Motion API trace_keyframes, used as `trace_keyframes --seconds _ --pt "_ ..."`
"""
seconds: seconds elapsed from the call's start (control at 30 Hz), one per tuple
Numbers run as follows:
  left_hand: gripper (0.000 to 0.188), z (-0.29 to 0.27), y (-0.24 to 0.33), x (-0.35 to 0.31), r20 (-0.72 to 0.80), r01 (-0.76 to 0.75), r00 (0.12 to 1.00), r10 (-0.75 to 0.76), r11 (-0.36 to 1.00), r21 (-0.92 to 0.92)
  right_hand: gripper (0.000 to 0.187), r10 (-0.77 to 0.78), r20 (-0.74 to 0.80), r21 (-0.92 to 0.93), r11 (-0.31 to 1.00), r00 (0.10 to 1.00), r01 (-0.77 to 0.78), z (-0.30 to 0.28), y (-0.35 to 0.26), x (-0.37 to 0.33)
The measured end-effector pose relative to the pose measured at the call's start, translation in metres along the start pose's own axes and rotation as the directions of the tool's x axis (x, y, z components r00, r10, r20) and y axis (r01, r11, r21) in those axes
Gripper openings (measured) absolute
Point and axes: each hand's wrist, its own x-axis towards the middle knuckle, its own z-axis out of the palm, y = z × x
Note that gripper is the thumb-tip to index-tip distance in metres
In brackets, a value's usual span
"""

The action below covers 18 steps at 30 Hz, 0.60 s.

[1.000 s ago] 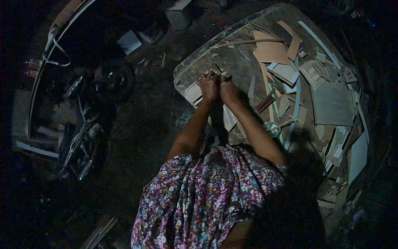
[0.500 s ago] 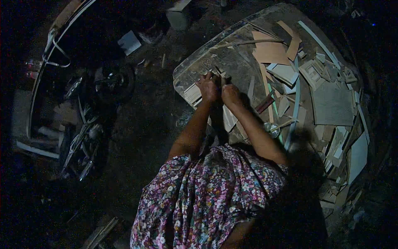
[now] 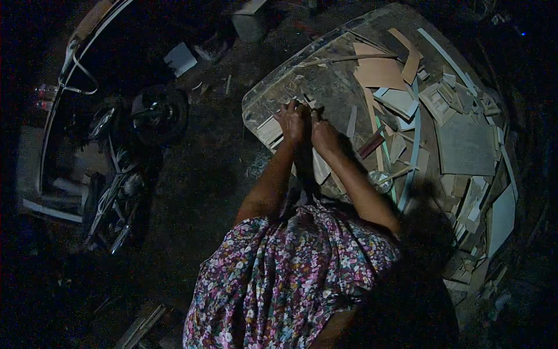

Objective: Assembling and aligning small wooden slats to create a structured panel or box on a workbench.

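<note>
**Inspector A:** As we look down from the head view, we find both hands close together near the left edge of a worn table (image 3: 325,87). The left hand (image 3: 292,120) and the right hand (image 3: 323,135) are almost touching, fingers curled over a small pale piece (image 3: 304,102) held between them. The light is too dim for us to say what that piece is, or whether either hand is clamped tight on it.

**Inspector B:** We agree. We record the hands as together, grip uncertain. The small pale piece sits at the fingertips, just above the tabletop, near the table's left edge.

**Inspector A:** Just beside the left hand we note a stack of pale strips (image 3: 269,129) at the table's edge. Under the right forearm lies a pale flat offcut (image 3: 320,167).

**Inspector B:** To the right of the hands we log a reddish-brown bar (image 3: 371,143), tilted. Farther right, well apart from the hands, lie a grey flat board (image 3: 465,145) and a tan sheet (image 3: 378,71), among many loose offcuts.

**Inspector A:** We also note a long pale-green strip (image 3: 414,151) running across the table, near the right forearm.

**Inspector B:** Off the table, on the dark floor to the left, we see a motorcycle (image 3: 116,168), well apart from the hands. The person's floral garment (image 3: 290,279) fills the lower middle of the view.
</note>
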Motion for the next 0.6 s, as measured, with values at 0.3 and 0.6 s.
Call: trace_keyframes --seconds 0.3,0.6 --pt "0.023 0.014 -0.013 0.001 -0.17 -0.075 0.981 0.097 0.988 0.134 0.023 0.023 0.073 0.079 0.996 0.997 -0.029 -0.005 -0.008 0.022" --pt "0.02 0.003 0.005 0.001 -0.11 -0.105 0.989 0.102 0.994 -0.027 0.034 0.098 0.389 0.05 0.991 0.916 -0.127 -0.03 -0.001 0.01"
